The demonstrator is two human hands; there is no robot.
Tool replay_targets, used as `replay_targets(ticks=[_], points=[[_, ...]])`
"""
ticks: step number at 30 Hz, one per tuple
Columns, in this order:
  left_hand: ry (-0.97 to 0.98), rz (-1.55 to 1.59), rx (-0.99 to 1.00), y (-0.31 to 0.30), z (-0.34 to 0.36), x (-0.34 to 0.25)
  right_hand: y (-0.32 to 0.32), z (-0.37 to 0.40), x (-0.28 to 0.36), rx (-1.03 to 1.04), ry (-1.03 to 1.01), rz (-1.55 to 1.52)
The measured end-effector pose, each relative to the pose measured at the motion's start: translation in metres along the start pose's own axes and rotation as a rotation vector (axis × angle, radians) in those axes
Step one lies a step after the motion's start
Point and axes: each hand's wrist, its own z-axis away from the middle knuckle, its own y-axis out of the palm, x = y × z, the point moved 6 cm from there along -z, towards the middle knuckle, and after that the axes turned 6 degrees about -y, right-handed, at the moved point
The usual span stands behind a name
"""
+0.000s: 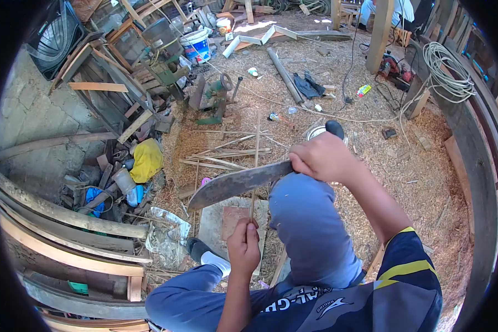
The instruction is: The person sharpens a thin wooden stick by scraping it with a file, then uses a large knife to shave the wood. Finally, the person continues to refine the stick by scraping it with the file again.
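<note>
My right hand point(322, 157) is wrapped round the handle of a machete point(235, 185), above my raised knee. Its broad dark blade points left and crosses a thin wooden stick point(257, 144). The lower end of that stick is pinched in my left hand point(244, 246), with the rest of it rising upright past the blade. Beneath the blade lies a flat board point(213, 224) with a brown square piece on it. Several thin wooden strips point(227, 156) lie on the ground just beyond the machete.
A green metal machine part point(213, 102) stands ahead, near a paint bucket point(196, 45). Scrap wood and a yellow cloth point(147, 160) are piled at left. A coiled cable point(447, 72) hangs at right, and a person point(390, 11) is at the far back. Wood shavings cover the ground.
</note>
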Motion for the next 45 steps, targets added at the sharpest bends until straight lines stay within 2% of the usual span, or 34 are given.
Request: replay_targets(ticks=[3, 9, 12, 15, 18, 26, 36, 45], points=[[0.061, -0.008, -0.088, -0.001, -0.016, -0.008, 0.005, -0.009, 0.011, 0.011, -0.028, -0.009], [0.085, 0.003, -0.142, 0.0, -0.034, -0.01, 0.015, -0.015, 0.016, 0.01, -0.026, -0.014], [-0.018, 0.052, -0.111, -0.002, -0.031, -0.009, 0.009, -0.014, 0.015, -0.001, -0.028, -0.023], [-0.05, 0.036, -0.087, -0.001, -0.028, -0.007, 0.005, -0.012, 0.011, -0.035, -0.046, -0.057], [-0.05, 0.01, -0.095, -0.002, -0.023, -0.01, 0.002, -0.008, 0.006, 0.022, -0.015, -0.041], [0.04, -0.113, -0.083, -0.012, 0.011, -0.002, -0.003, 0.015, -0.017, -0.028, 0.063, -0.106], [0.161, -0.277, -0.025, -0.017, 0.031, 0.012, -0.023, 0.046, -0.041, -0.073, 0.125, -0.003], [0.137, -0.276, -0.016, -0.015, 0.036, 0.025, -0.025, 0.061, -0.045, -0.108, 0.182, -0.022]])
